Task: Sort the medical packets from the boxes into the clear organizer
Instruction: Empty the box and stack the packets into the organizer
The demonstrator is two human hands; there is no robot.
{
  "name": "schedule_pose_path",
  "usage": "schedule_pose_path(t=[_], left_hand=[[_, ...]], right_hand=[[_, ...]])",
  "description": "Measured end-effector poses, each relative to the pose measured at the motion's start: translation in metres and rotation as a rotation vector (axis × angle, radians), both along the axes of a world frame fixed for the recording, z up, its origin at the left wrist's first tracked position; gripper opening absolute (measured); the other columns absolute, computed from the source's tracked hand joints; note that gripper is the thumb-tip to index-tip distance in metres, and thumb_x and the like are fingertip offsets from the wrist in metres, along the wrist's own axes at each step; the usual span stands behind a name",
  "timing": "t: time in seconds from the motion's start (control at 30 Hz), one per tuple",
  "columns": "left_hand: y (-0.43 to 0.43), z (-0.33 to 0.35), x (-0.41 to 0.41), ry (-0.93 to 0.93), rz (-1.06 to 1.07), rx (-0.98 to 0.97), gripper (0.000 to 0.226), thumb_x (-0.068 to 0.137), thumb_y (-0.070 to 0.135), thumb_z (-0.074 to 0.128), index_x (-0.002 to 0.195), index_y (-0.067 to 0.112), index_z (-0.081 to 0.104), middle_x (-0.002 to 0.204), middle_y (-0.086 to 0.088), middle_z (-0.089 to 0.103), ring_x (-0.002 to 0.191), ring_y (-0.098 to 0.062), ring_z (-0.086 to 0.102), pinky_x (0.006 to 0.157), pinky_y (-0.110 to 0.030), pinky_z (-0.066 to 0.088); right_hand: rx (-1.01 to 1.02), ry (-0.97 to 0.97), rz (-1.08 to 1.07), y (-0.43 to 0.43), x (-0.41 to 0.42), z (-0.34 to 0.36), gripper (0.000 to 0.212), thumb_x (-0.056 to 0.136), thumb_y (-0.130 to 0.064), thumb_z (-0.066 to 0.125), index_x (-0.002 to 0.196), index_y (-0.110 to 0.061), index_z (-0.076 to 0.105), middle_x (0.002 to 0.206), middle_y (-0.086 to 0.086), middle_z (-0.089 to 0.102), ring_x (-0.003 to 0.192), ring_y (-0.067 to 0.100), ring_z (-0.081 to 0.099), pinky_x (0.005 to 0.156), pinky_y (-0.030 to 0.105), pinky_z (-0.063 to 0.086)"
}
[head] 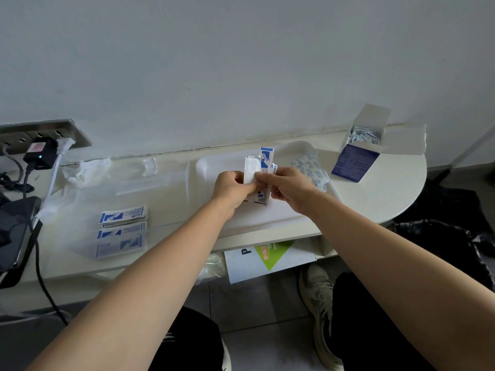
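Observation:
My left hand [233,186] and my right hand [288,186] meet over the white tray [214,163], both gripping a small white-and-blue bandage box [263,167] with white strips [250,170] sticking out of its top. Flat blue-and-white packets [122,231] lie in the clear organizer [160,180] at the left of the table. Small blue-patterned packets [312,167] are scattered on the tray's right side. An open dark-blue box [357,156] full of small packets stands at the far right.
A wall power strip with plugs and cables [42,148] sits at the left. Crumpled clear plastic [85,170] lies behind the organizer. The table's rounded end [409,194] is at the right. A shelf below holds a white and green box [267,258]. Black bag lower right.

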State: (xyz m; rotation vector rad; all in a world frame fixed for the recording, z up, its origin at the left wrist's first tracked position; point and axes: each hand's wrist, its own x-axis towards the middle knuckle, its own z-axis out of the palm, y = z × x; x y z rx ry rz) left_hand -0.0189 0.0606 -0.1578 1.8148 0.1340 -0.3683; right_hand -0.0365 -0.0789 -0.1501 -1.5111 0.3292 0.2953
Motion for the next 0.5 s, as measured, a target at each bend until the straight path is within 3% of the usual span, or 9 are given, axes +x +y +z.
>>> schedule_pose_path(t=[0.27, 0.4, 0.5], left_hand=[[0.006, 0.002, -0.004, -0.010, 0.012, -0.062, 0.028, 0.075, 0.019, 0.080, 0.092, 0.006, 0.062, 0.082, -0.003, 0.067, 0.073, -0.016, 0.065, 0.060, -0.028, 0.051], [0.010, 0.004, 0.000, 0.094, 0.049, -0.200, 0.024, 0.077, 0.016, 0.078, 0.094, 0.007, 0.066, 0.091, -0.007, 0.071, 0.083, -0.021, 0.068, 0.063, -0.025, 0.051], [0.011, 0.005, 0.001, 0.065, 0.040, -0.164, 0.028, 0.078, 0.018, 0.078, 0.100, 0.005, 0.067, 0.093, -0.009, 0.072, 0.082, -0.021, 0.069, 0.059, -0.025, 0.054]], right_hand=[[0.082, 0.000, -0.007, -0.002, 0.003, -0.003, 0.007, 0.088, -0.012, 0.067, 0.081, -0.009, 0.065, 0.066, 0.002, 0.055, 0.053, 0.008, 0.038, 0.053, 0.018, 0.037], [0.104, 0.023, -0.004, -0.006, 0.005, -0.004, 0.009, 0.088, -0.015, 0.066, 0.086, -0.007, 0.064, 0.081, 0.010, 0.058, 0.060, 0.010, 0.041, 0.059, 0.019, 0.040], [0.080, 0.022, -0.015, -0.009, 0.006, -0.006, 0.010, 0.089, -0.017, 0.066, 0.086, -0.007, 0.065, 0.082, 0.010, 0.061, 0.061, 0.010, 0.042, 0.059, 0.020, 0.040]])
